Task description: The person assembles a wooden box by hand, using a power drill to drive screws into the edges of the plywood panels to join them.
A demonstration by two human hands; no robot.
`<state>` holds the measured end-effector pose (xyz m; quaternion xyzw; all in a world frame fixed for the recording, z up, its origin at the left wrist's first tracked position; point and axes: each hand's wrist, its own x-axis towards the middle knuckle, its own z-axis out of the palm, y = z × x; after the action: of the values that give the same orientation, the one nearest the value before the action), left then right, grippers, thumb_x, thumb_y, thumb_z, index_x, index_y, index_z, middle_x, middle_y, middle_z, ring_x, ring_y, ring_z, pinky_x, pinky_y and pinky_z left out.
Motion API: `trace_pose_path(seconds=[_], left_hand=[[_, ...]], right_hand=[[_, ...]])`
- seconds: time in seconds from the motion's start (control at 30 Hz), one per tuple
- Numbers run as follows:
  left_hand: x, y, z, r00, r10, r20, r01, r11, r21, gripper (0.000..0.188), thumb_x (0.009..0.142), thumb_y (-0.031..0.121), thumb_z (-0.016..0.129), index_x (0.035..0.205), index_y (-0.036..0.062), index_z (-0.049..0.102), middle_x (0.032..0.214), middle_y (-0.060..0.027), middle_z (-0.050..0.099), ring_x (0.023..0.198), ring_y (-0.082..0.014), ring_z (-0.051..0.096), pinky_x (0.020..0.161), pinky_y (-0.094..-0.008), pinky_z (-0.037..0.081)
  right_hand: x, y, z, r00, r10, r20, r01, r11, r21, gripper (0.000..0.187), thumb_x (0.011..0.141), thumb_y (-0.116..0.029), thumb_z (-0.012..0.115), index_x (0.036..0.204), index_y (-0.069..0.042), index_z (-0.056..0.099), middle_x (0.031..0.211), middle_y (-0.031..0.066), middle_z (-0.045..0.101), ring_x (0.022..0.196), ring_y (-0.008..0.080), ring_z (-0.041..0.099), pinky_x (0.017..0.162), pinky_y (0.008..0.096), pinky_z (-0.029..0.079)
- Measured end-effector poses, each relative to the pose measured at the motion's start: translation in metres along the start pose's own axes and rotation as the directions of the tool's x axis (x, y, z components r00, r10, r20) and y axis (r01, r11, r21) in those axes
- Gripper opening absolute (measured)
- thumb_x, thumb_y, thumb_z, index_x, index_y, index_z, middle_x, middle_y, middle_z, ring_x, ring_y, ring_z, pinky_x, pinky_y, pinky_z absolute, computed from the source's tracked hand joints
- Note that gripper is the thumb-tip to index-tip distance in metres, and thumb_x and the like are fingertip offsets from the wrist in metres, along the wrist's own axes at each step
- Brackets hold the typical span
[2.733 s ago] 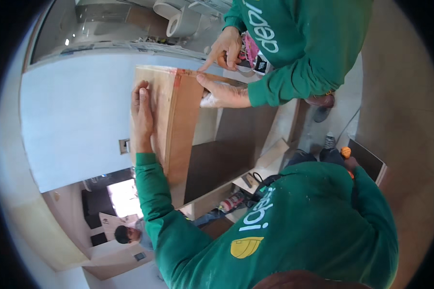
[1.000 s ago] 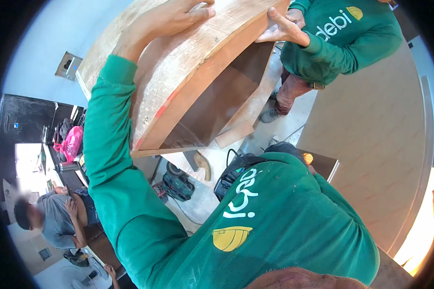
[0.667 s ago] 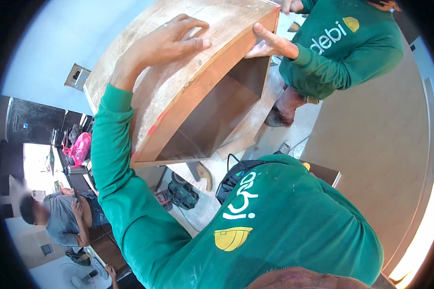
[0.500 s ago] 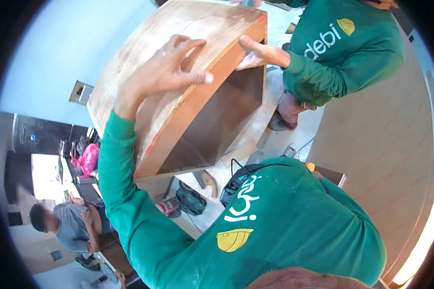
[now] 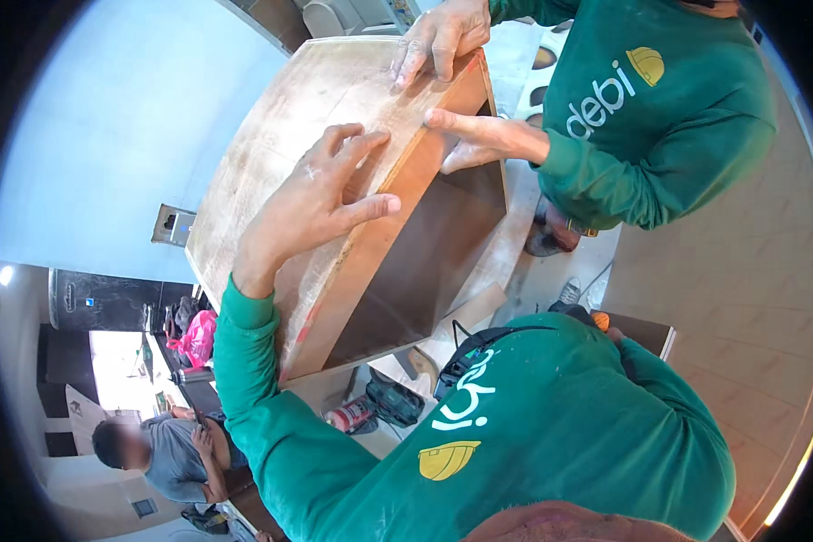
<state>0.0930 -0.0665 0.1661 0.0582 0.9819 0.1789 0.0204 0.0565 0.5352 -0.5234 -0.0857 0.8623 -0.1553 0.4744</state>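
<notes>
A large plywood box (image 5: pixel 275 149) with an open, dark-lined side stands ahead of me. My left hand (image 5: pixel 321 194) lies over its top panel with fingers spread, the thumb reaching to the wooden front edge (image 5: pixel 361 248). Mostly hidden behind my torso, my right hand (image 5: pixel 615 335) shows only in part, closed beside a round orange end (image 5: pixel 601 320) of something I cannot make out. Facing me, a co-worker in a green sweatshirt presses one hand (image 5: pixel 443 41) on the top near the far corner. The co-worker's other hand (image 5: pixel 488 140) touches the front edge.
Below the box, a dark green tool case (image 5: pixel 395 400) and a red and white can (image 5: pixel 350 415) stand on the floor. A wall socket (image 5: pixel 173 224) sits beside the box. At the lower left a person in grey (image 5: pixel 181 452) is near a counter with a pink bag (image 5: pixel 194 337).
The view has shifted, so the box sits lower and further right. The co-worker's hand at the far corner now shows fully on the panel. My left hand stays spread over the box.
</notes>
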Motion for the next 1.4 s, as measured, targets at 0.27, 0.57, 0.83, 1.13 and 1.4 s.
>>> trace_pose_path(seconds=[0.27,0.57,0.83,1.13,1.4], left_hand=[[-0.041,-0.015,-0.062,0.945,-0.306,0.115,0.316,0.945,-0.084,0.046,0.102,0.032,0.065,0.137,0.0027,0.061,0.128,-0.0156,0.067,0.126,-0.0243,0.06,0.108,-0.0379,0.045],[-0.156,0.057,-0.053,0.924,-0.363,-0.12,0.363,0.931,-0.02,0.061,0.091,0.036,0.075,0.135,-0.0041,0.06,0.127,-0.0214,0.067,0.124,-0.0323,0.063,0.107,-0.0425,0.044],[-0.213,0.056,0.05,0.717,-0.437,-0.543,0.446,0.886,-0.124,0.043,0.08,0.02,0.084,0.117,0.0016,0.075,0.13,-0.0167,0.066,0.136,-0.0358,0.054,0.114,-0.0465,0.04],[-0.229,0.016,0.123,0.45,-0.249,-0.857,0.366,0.928,-0.078,0.035,0.073,0.01,0.089,0.105,0.0109,0.078,0.116,-0.008,0.07,0.123,-0.0344,0.063,0.114,-0.0529,0.04],[-0.231,0.006,0.147,0.236,-0.206,-0.95,0.189,0.968,-0.163,0.03,0.075,0.01,0.09,0.101,0.0111,0.076,0.096,-0.0028,0.066,0.104,-0.0275,0.065,0.111,-0.0488,0.04]], right_hand=[[0.009,-0.012,0.017,0.997,-0.001,0.081,-0.004,0.998,0.068,0.048,0.083,-0.044,0.08,0.1,0.001,0.076,0.093,0.0148,0.076,0.087,0.0186,0.066,0.076,0.0434,0.053],[-0.002,-0.036,-0.011,0.997,0.013,0.077,-0.026,0.986,0.167,0.049,0.083,-0.042,0.08,0.102,0.003,0.072,0.098,0.0149,0.072,0.091,0.0178,0.063,0.079,0.0424,0.052],[0.008,-0.091,-0.036,0.991,-0.108,0.074,0.098,0.988,0.118,0.046,0.088,-0.031,0.075,0.117,0.001,0.062,0.115,0.0153,0.063,0.104,0.0185,0.059,0.088,0.0399,0.05],[-0.059,-0.302,-0.13,0.707,-0.705,-0.062,0.696,0.708,-0.123,0.049,0.094,-0.02,0.07,0.134,0.0,0.051,0.133,0.0156,0.052,0.118,0.0193,0.054,0.098,0.0371,0.048],[-0.236,-0.584,-0.231,-0.258,-0.57,0.78,-0.829,-0.283,-0.482,0.056,0.098,-0.009,0.065,0.149,-0.002,0.04,0.15,0.016,0.043,0.13,0.02,0.049,0.108,0.0346,0.045]])
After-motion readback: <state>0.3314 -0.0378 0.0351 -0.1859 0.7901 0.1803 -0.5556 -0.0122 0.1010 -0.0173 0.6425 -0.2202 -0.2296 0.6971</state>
